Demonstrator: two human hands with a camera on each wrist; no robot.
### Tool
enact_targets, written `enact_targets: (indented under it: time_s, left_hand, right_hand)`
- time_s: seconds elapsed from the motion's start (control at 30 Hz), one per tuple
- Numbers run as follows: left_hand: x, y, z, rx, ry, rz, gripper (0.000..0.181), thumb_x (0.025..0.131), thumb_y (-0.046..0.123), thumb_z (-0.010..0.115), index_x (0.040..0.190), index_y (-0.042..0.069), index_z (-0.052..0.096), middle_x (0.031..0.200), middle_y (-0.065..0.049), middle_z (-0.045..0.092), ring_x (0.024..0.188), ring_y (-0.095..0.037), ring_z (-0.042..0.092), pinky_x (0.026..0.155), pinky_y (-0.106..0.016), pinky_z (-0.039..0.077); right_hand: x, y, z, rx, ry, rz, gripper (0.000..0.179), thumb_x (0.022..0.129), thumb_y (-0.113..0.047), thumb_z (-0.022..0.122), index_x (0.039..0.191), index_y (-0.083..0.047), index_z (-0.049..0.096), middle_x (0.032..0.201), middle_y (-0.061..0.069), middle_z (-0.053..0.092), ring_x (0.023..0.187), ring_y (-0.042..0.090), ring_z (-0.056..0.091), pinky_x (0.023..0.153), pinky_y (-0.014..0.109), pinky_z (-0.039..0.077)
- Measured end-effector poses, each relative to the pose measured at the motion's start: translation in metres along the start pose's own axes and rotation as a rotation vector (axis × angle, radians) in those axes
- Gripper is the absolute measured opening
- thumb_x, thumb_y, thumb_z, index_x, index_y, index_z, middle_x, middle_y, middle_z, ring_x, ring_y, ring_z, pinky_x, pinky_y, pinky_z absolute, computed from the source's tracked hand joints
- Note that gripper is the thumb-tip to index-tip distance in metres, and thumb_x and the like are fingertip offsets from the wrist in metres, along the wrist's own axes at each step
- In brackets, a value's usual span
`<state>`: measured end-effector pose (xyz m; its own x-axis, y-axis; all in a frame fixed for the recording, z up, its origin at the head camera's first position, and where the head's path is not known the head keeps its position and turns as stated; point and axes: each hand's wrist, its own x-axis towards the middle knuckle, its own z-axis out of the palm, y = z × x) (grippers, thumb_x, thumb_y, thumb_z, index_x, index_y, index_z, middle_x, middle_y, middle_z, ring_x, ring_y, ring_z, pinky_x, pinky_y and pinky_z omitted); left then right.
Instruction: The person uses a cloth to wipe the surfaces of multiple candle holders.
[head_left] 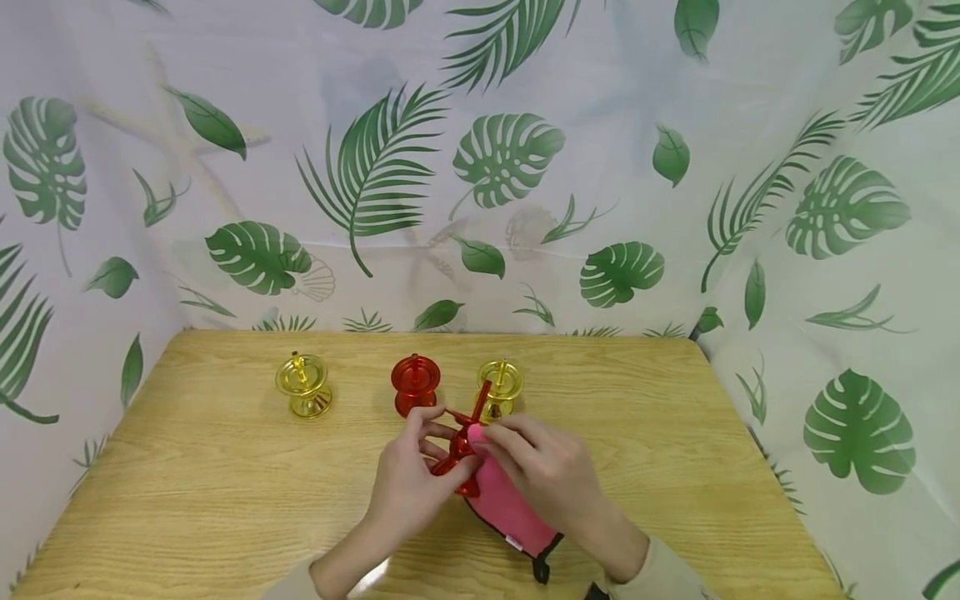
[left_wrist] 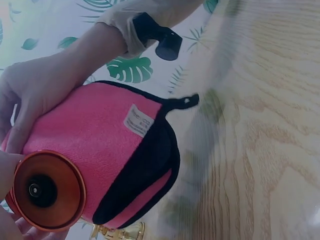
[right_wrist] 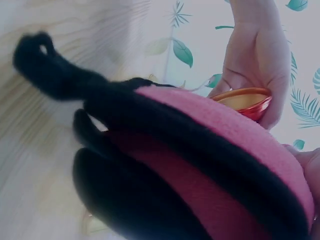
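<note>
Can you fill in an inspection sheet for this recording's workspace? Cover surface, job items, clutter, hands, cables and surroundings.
Surface: wood-grain table.
Job items: tilted red stand, held; pink cloth with black edging, a loop and a white label, lying against it.
Clutter: three upright stands toward the back: left gold stand, standing red stand, right gold stand, partly hidden in the head view.
Hands: left hand grips the tilted red stand; right hand pinches the pink cloth beside its stem.
Cables: nothing seen.
Surroundings: white sheeting with green leaf print behind and at both sides.
</note>
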<state>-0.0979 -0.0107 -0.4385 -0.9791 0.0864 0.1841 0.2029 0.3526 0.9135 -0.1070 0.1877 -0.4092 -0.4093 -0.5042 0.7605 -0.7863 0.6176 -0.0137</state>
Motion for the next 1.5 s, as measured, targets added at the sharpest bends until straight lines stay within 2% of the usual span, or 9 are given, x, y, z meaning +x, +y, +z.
enact_targets:
  time_s: [0.2,0.33,0.5,0.67,0.8,0.9,1.0,1.2,1.5]
  left_hand:
    - [0.001,0.002,-0.003,-0.213,-0.056,-0.135,0.062,0.084,0.014,0.089,0.137,0.009,0.057,0.109,-0.012,0.077,0.079,-0.013,0.067,0.073,-0.022,0.058]
    - [0.002,0.004,-0.005,-0.315,-0.075,-0.193,0.061,0.085,0.009,0.087,0.138,0.006,0.057,0.110,-0.017,0.075,0.080,-0.014,0.066,0.074,-0.022,0.058]
    - [0.003,0.005,-0.007,-0.365,-0.085,-0.225,0.060,0.085,0.007,0.086,0.138,0.006,0.057,0.111,-0.017,0.076,0.081,-0.013,0.068,0.076,-0.023,0.059]
    - [0.003,0.006,-0.007,-0.401,-0.097,-0.231,0.059,0.086,0.007,0.085,0.139,0.007,0.057,0.111,-0.018,0.075,0.082,-0.013,0.068,0.076,-0.022,0.059]
    - [0.003,0.007,-0.006,-0.403,-0.128,-0.229,0.064,0.087,0.011,0.086,0.144,0.012,0.056,0.116,-0.016,0.074,0.088,-0.016,0.068,0.077,-0.024,0.059]
    - [0.002,0.007,-0.004,-0.386,-0.149,-0.228,0.069,0.086,0.014,0.087,0.147,0.017,0.054,0.117,-0.016,0.074,0.093,-0.020,0.067,0.077,-0.025,0.060]
    - [0.001,0.007,-0.002,-0.347,-0.133,-0.208,0.070,0.086,0.015,0.088,0.147,0.018,0.055,0.113,-0.016,0.075,0.092,-0.022,0.068,0.075,-0.024,0.059]
    - [-0.001,0.006,0.002,-0.147,-0.048,-0.111,0.068,0.084,0.023,0.090,0.144,0.016,0.059,0.108,-0.010,0.078,0.089,-0.020,0.070,0.074,-0.023,0.057]
    - [-0.001,0.008,0.002,0.127,0.027,0.045,0.067,0.082,0.020,0.089,0.141,0.010,0.059,0.105,-0.007,0.080,0.084,-0.019,0.077,0.073,-0.027,0.060]
  right_hand:
    - [-0.009,0.006,-0.001,0.062,0.042,0.049,0.025,0.105,-0.028,0.065,0.100,-0.007,0.078,0.090,0.003,0.076,0.069,0.013,0.073,0.062,0.022,0.060]
    - [-0.013,0.010,0.001,0.105,0.081,0.072,0.027,0.105,-0.029,0.064,0.098,-0.006,0.077,0.089,0.004,0.076,0.070,0.014,0.074,0.063,0.024,0.060]
    - [-0.017,0.012,0.005,0.140,0.108,0.087,0.026,0.104,-0.028,0.066,0.097,-0.006,0.076,0.089,0.004,0.075,0.072,0.016,0.075,0.065,0.027,0.062]
    - [-0.021,0.012,0.007,0.162,0.117,0.117,0.027,0.104,-0.028,0.066,0.096,-0.004,0.076,0.090,0.006,0.075,0.074,0.018,0.076,0.066,0.028,0.063]
    - [-0.023,0.011,0.008,0.162,0.135,0.113,0.025,0.103,-0.026,0.067,0.095,-0.004,0.076,0.090,0.006,0.074,0.073,0.017,0.075,0.065,0.026,0.062]
    - [-0.024,0.010,0.008,0.149,0.148,0.103,0.024,0.104,-0.026,0.068,0.096,-0.004,0.076,0.090,0.006,0.075,0.070,0.016,0.074,0.063,0.025,0.061]
    - [-0.025,0.008,0.008,0.120,0.166,0.085,0.025,0.104,-0.027,0.067,0.096,-0.005,0.077,0.088,0.005,0.075,0.067,0.014,0.072,0.060,0.023,0.059]
    - [-0.021,0.001,0.005,0.069,0.191,0.050,0.025,0.104,-0.027,0.068,0.096,-0.006,0.079,0.086,0.003,0.074,0.060,0.012,0.070,0.055,0.022,0.056]
    - [-0.006,-0.009,-0.001,0.013,0.079,0.077,0.028,0.106,-0.029,0.065,0.095,-0.008,0.080,0.085,0.002,0.073,0.058,0.009,0.068,0.054,0.018,0.055]
